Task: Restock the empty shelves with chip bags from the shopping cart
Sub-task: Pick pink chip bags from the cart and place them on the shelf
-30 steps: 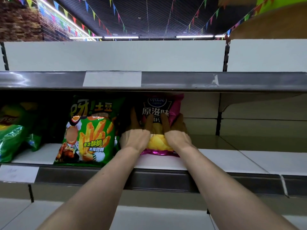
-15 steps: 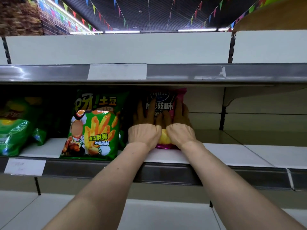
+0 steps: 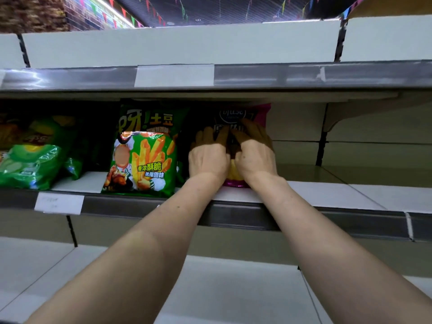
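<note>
A dark chip bag with a magenta edge point(image 3: 261, 113) stands upright on the middle shelf point(image 3: 327, 195), well back under the shelf above. My left hand point(image 3: 208, 155) and my right hand point(image 3: 254, 153) lie side by side flat against its front, fingers straight and pointing up, pressing it. The hands cover most of the bag; only its top logo, right edge and bottom seam show. A green fries bag point(image 3: 145, 153) stands just left of my left hand.
More green chip bags point(image 3: 32, 160) lie at the shelf's far left. To the right of the dark bag the white shelf board is bare. A white price label point(image 3: 174, 75) sits on the upper shelf rail. The lower shelf point(image 3: 222, 288) is below my forearms.
Both hands have slid closer together and further up the bag's front, pushing it deeper into the shelf; less of the bag's yellow picture shows now.
</note>
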